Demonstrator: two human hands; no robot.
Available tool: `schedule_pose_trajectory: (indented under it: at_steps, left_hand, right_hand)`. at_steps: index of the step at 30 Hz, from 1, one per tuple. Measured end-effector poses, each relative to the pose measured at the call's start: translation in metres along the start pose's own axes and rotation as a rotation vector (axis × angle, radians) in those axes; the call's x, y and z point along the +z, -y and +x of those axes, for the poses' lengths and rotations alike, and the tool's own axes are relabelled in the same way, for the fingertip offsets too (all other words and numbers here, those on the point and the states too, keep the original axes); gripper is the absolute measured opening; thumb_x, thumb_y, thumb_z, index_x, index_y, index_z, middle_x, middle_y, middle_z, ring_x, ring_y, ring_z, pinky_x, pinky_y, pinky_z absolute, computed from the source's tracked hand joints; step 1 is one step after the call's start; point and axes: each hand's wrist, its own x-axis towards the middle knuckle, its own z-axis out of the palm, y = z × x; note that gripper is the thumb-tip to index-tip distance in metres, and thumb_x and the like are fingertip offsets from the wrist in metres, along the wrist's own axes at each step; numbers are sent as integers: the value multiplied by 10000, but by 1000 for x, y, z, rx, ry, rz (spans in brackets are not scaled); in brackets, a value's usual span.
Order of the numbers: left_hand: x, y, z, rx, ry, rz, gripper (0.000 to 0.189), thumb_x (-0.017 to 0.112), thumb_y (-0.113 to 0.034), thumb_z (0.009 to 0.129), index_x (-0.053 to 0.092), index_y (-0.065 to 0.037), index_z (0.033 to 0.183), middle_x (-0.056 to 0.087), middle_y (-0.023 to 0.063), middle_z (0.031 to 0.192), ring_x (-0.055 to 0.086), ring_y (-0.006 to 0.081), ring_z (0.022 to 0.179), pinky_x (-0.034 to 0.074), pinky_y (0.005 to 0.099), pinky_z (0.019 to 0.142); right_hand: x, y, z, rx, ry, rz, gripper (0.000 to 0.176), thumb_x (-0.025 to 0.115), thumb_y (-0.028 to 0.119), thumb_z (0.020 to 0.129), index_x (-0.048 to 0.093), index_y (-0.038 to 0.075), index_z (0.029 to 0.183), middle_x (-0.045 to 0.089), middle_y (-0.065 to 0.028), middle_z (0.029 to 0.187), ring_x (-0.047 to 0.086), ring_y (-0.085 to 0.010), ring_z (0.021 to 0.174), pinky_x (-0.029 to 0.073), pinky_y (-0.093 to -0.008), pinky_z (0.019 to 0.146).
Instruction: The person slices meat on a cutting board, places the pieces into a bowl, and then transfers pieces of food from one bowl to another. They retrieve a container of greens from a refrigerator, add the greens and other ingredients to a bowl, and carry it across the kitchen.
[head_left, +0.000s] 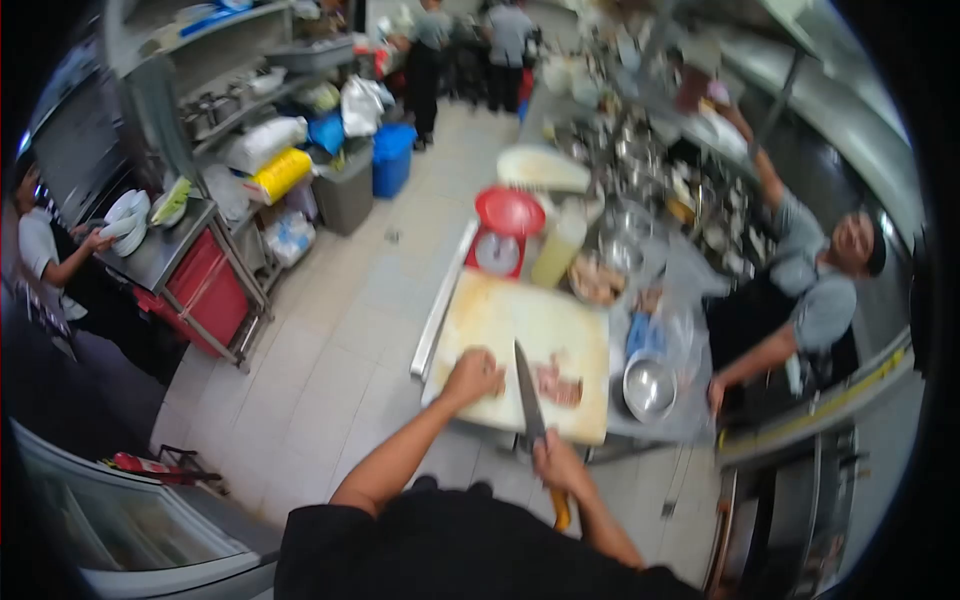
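My right hand (560, 466) grips the orange handle of a long knife (527, 392), whose blade points away from me over the pale cutting board (520, 320). My left hand (474, 376) rests closed on the board's near left part; whether it holds anything I cannot tell. Pieces of raw pink meat (557, 381) lie on the board just right of the blade.
A red scale (505, 233), a bowl of meat (597, 279) and a steel bowl (649, 387) sit around the board. A person in grey (800, 290) reaches up across the counter. Another person (45, 265) stands at a left table with plates (128, 220). Blue bin (391, 158) on tiled floor.
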Motion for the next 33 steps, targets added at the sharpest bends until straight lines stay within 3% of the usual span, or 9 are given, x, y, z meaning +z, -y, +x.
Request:
schedule_pose_trajectory:
  at_steps: [2, 3, 4, 5, 13, 15, 19, 22, 33]
  left_hand:
    - [2, 4, 2, -179, 104, -219, 229, 584, -239, 889, 624, -17, 848, 656, 175, 849, 644, 242, 795, 502, 371, 742]
    - [9, 12, -2, -128, 90, -228, 221, 564, -226, 906, 623, -15, 933, 665, 151, 860, 649, 219, 779, 507, 349, 727]
    - [7, 3, -1, -152, 48, -260, 248, 595, -187, 881, 599, -4, 1048, 664, 138, 916, 649, 206, 785, 507, 330, 730]
    - [20, 27, 3, -65, 71, -491, 306, 622, -121, 856, 570, -5, 1135, 657, 119, 970, 646, 189, 803, 505, 304, 733]
    - [-2, -4, -12, 99, 152, -153, 318, 632, -48, 844, 585, -35, 1158, 601, 86, 1065, 616, 179, 861, 506, 277, 752]
    - [-4, -4, -12, 245, 191, -45, 295, 624, -39, 846, 599, -42, 1140, 590, 78, 1078, 610, 195, 900, 508, 278, 740]
    - [-9, -10, -8, 228, 222, -12, 259, 611, -28, 853, 618, -43, 1111, 578, 73, 1090, 604, 194, 919, 513, 279, 724]
    - [-11, -11, -10, 200, 199, -34, 213, 617, -46, 865, 630, -36, 1077, 578, 76, 1082, 606, 188, 905, 516, 281, 718]
    - [-3, -9, -7, 142, 167, -150, 129, 616, -95, 887, 604, 1, 972, 575, 87, 991, 596, 171, 820, 501, 282, 726]
  right_hand:
    - [-10, 12, 4, -89, -64, -39, 260, 395, 251, 981, 392, 15, 1091, 566, -132, 633, 559, -247, 454, 479, -364, 416]
    - [-9, 7, 1, -202, -139, -71, 267, 386, 275, 989, 380, 17, 1057, 562, -130, 627, 552, -244, 456, 474, -367, 412]
    - [-32, 42, -8, 192, 108, 91, 256, 382, 270, 994, 360, 17, 1018, 554, -126, 625, 547, -232, 463, 467, -366, 408]
    - [-39, 52, -12, 212, 106, 140, 237, 384, 257, 994, 345, 24, 999, 542, -121, 625, 528, -220, 453, 463, -360, 404]
    - [-51, 57, -29, 279, 223, 132, 200, 393, 231, 978, 357, 39, 1017, 534, -93, 634, 518, -173, 497, 467, -325, 427]
    - [-57, 57, -33, 302, 222, 142, 200, 396, 231, 974, 364, 38, 1017, 542, -94, 640, 521, -171, 498, 467, -327, 428]
    - [-63, 53, -32, 342, 156, 138, 203, 399, 238, 977, 383, 41, 1023, 537, -85, 637, 518, -172, 490, 466, -327, 434]
    - [-50, 38, -33, 153, 197, 1, 210, 394, 252, 987, 391, 47, 1034, 530, -82, 619, 507, -181, 475, 458, -340, 445]
    - [-61, 48, -31, 106, 263, -59, 210, 384, 234, 993, 372, 31, 1048, 538, -109, 614, 522, -200, 479, 459, -359, 434]
